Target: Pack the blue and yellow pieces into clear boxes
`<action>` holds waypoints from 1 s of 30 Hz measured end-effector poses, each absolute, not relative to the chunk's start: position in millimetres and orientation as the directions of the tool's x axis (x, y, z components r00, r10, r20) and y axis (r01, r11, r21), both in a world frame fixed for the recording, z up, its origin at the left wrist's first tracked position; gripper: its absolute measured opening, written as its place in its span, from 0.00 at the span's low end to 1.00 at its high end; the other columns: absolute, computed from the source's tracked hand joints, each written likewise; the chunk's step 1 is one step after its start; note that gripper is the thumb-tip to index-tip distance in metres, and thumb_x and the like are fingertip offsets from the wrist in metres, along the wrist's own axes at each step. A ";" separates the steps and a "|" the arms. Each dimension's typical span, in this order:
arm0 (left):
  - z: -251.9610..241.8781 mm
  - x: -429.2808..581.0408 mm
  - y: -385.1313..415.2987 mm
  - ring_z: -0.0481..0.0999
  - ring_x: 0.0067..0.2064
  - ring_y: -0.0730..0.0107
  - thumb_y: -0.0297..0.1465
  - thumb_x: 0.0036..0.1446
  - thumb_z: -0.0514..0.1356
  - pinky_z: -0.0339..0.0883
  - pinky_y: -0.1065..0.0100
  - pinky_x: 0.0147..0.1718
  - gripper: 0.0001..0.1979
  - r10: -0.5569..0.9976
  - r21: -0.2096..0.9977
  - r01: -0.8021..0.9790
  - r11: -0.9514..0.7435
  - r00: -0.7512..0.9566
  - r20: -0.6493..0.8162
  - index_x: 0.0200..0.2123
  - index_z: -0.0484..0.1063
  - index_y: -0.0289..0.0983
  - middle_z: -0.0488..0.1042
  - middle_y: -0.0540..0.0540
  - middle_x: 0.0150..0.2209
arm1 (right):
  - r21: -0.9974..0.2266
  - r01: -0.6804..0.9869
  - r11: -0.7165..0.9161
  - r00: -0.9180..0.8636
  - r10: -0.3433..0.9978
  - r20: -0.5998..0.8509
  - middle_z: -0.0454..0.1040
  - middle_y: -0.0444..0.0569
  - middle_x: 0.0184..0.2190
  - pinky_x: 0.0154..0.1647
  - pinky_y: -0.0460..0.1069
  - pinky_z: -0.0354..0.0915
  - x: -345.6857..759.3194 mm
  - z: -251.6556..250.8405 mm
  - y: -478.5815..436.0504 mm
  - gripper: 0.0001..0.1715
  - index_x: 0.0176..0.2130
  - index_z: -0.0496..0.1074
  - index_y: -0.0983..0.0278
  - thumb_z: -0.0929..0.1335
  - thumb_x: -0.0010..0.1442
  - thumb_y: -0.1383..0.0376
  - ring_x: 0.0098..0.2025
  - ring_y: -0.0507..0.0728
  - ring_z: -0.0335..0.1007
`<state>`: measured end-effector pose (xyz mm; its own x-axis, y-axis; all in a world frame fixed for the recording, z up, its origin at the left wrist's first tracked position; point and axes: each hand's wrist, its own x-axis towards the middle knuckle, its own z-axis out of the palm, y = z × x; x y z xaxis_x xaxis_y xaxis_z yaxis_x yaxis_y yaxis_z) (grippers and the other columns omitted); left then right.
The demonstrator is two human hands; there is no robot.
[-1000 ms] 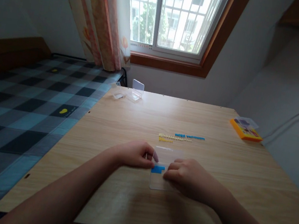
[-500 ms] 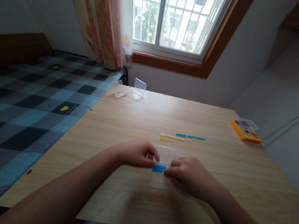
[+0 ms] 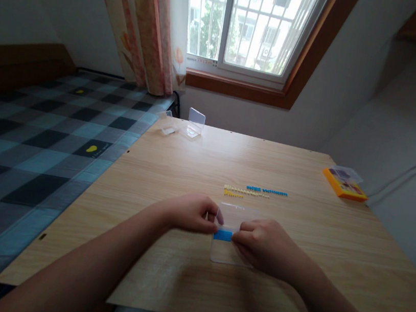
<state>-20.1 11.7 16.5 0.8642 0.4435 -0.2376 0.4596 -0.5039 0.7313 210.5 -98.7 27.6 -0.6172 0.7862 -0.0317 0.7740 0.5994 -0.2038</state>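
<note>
A clear plastic plate (image 3: 222, 252) lies flat on the wooden table (image 3: 175, 172) right in front of me. A short blue strip of small pieces (image 3: 222, 235) sits across it. My left hand (image 3: 192, 212) is curled, its thumb and fingers pinching the plate's left edge. My right hand (image 3: 263, 244) is closed at the strip's right end, fingertips pressed on the blue pieces. Just beyond the plate lie rows of small yellow pieces (image 3: 245, 193) and blue pieces (image 3: 267, 190).
An orange box with a clear lid (image 3: 344, 182) sits at the table's right edge. Clear plastic stands (image 3: 196, 123) are at the far left corner. A bed with a checked blue cover (image 3: 39, 142) runs along the left. A window and curtain are behind.
The blue strip's stepped right end is now covered by my right fingertips, so it looks like one straight bar. Both hands stay in place; the view has drifted slightly.
</note>
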 end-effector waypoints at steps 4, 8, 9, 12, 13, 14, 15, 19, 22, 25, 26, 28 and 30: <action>16.7 -20.2 11.8 0.72 0.29 0.72 0.32 0.55 0.64 0.60 0.72 0.26 0.16 0.445 0.726 0.460 -0.511 0.864 -0.235 0.46 0.82 0.37 0.77 0.51 0.27 | -0.176 0.777 0.604 -0.622 0.780 -0.071 0.79 0.47 0.30 0.29 0.49 0.49 208.4 27.3 -97.8 0.10 0.30 0.76 0.64 0.66 0.62 0.71 0.27 0.51 0.67; 17.6 -19.9 11.3 0.73 0.28 0.72 0.32 0.56 0.64 0.61 0.72 0.27 0.15 0.448 0.722 0.462 -0.515 0.863 -0.234 0.46 0.82 0.37 0.76 0.51 0.27 | -0.168 0.778 0.606 -0.622 0.780 -0.069 0.79 0.46 0.30 0.29 0.49 0.49 208.8 25.0 -97.3 0.10 0.31 0.76 0.64 0.66 0.61 0.71 0.27 0.50 0.68; 17.9 -19.8 11.1 0.73 0.28 0.72 0.32 0.55 0.65 0.61 0.72 0.27 0.15 0.448 0.721 0.464 -0.515 0.863 -0.235 0.46 0.82 0.37 0.77 0.51 0.27 | -0.169 0.775 0.609 -0.625 0.778 -0.067 0.79 0.46 0.30 0.29 0.48 0.49 209.2 24.4 -97.3 0.10 0.31 0.76 0.64 0.66 0.62 0.71 0.27 0.50 0.68; 18.5 -19.5 10.6 0.73 0.29 0.72 0.32 0.55 0.64 0.61 0.72 0.27 0.15 0.450 0.722 0.462 -0.516 0.863 -0.231 0.46 0.82 0.37 0.77 0.51 0.28 | -0.170 0.774 0.610 -0.627 0.776 -0.070 0.80 0.46 0.31 0.29 0.48 0.49 209.9 23.6 -97.3 0.09 0.31 0.76 0.64 0.66 0.61 0.71 0.27 0.51 0.68; 18.5 -19.5 10.4 0.73 0.29 0.72 0.32 0.55 0.64 0.61 0.72 0.27 0.15 0.452 0.722 0.462 -0.515 0.862 -0.230 0.46 0.82 0.37 0.77 0.51 0.28 | -0.171 0.776 0.607 -0.624 0.778 -0.070 0.80 0.46 0.31 0.29 0.48 0.49 209.8 23.6 -97.3 0.09 0.31 0.76 0.64 0.66 0.61 0.71 0.27 0.51 0.68; 18.6 -19.5 10.3 0.73 0.29 0.72 0.32 0.55 0.64 0.61 0.72 0.27 0.16 0.453 0.724 0.464 -0.511 0.861 -0.232 0.46 0.82 0.36 0.76 0.51 0.28 | -0.172 0.777 0.606 -0.623 0.779 -0.070 0.80 0.46 0.31 0.29 0.48 0.49 209.7 23.7 -97.3 0.09 0.32 0.76 0.64 0.66 0.61 0.72 0.27 0.51 0.68; 18.6 -19.5 10.2 0.73 0.28 0.72 0.32 0.55 0.64 0.61 0.72 0.27 0.16 0.454 0.725 0.467 -0.507 0.859 -0.236 0.47 0.82 0.36 0.76 0.51 0.27 | -0.173 0.777 0.605 -0.622 0.780 -0.070 0.80 0.47 0.31 0.29 0.49 0.49 209.5 23.8 -97.2 0.10 0.32 0.76 0.64 0.66 0.62 0.72 0.27 0.51 0.68; 18.4 -19.6 10.4 0.72 0.28 0.72 0.32 0.55 0.64 0.60 0.72 0.26 0.16 0.451 0.727 0.469 -0.502 0.859 -0.243 0.47 0.82 0.36 0.76 0.51 0.27 | -0.171 0.775 0.609 -0.626 0.777 -0.067 0.79 0.47 0.31 0.29 0.49 0.50 208.8 23.2 -96.9 0.10 0.32 0.77 0.65 0.66 0.62 0.72 0.27 0.51 0.68; 18.2 -19.7 10.7 0.72 0.28 0.72 0.32 0.55 0.64 0.60 0.72 0.26 0.16 0.449 0.721 0.467 -0.513 0.861 -0.238 0.46 0.82 0.37 0.76 0.51 0.27 | -0.163 0.775 0.611 -0.626 0.778 -0.060 0.79 0.47 0.31 0.30 0.49 0.51 208.8 21.3 -96.8 0.10 0.32 0.77 0.64 0.66 0.62 0.71 0.27 0.51 0.68; 18.3 -19.6 10.7 0.72 0.29 0.71 0.32 0.55 0.64 0.60 0.71 0.27 0.16 0.454 0.719 0.471 -0.512 0.858 -0.239 0.46 0.82 0.37 0.77 0.51 0.28 | -0.161 0.775 0.611 -0.626 0.778 -0.060 0.79 0.47 0.30 0.30 0.48 0.51 209.0 19.8 -96.9 0.10 0.32 0.77 0.64 0.66 0.62 0.72 0.27 0.51 0.68; 18.3 -19.6 10.6 0.72 0.29 0.71 0.32 0.55 0.64 0.60 0.71 0.27 0.16 0.455 0.719 0.472 -0.511 0.858 -0.240 0.46 0.82 0.37 0.77 0.51 0.28 | -0.165 0.775 0.610 -0.625 0.778 -0.062 0.79 0.47 0.31 0.30 0.48 0.51 209.0 19.8 -96.9 0.09 0.32 0.77 0.64 0.67 0.62 0.72 0.27 0.51 0.68; 18.4 -19.6 10.4 0.72 0.29 0.71 0.33 0.55 0.64 0.60 0.71 0.27 0.16 0.454 0.720 0.471 -0.510 0.858 -0.240 0.46 0.82 0.37 0.77 0.50 0.28 | -0.172 0.777 0.605 -0.622 0.780 -0.068 0.79 0.48 0.31 0.30 0.48 0.51 208.8 20.2 -97.1 0.09 0.33 0.77 0.65 0.67 0.62 0.72 0.28 0.51 0.68; 18.6 -19.6 10.1 0.72 0.29 0.71 0.32 0.55 0.64 0.60 0.72 0.27 0.16 0.454 0.721 0.472 -0.508 0.858 -0.242 0.46 0.82 0.37 0.77 0.51 0.28 | -0.175 0.780 0.600 -0.618 0.783 -0.070 0.79 0.48 0.31 0.30 0.49 0.51 208.1 21.2 -97.2 0.09 0.32 0.77 0.65 0.66 0.62 0.72 0.28 0.51 0.68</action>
<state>-19.6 10.1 18.6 0.8578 0.4536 -0.2418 0.4718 -0.5080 0.7207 208.1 -97.2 21.2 -0.6181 0.7830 -0.0699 0.7804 0.6005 -0.1745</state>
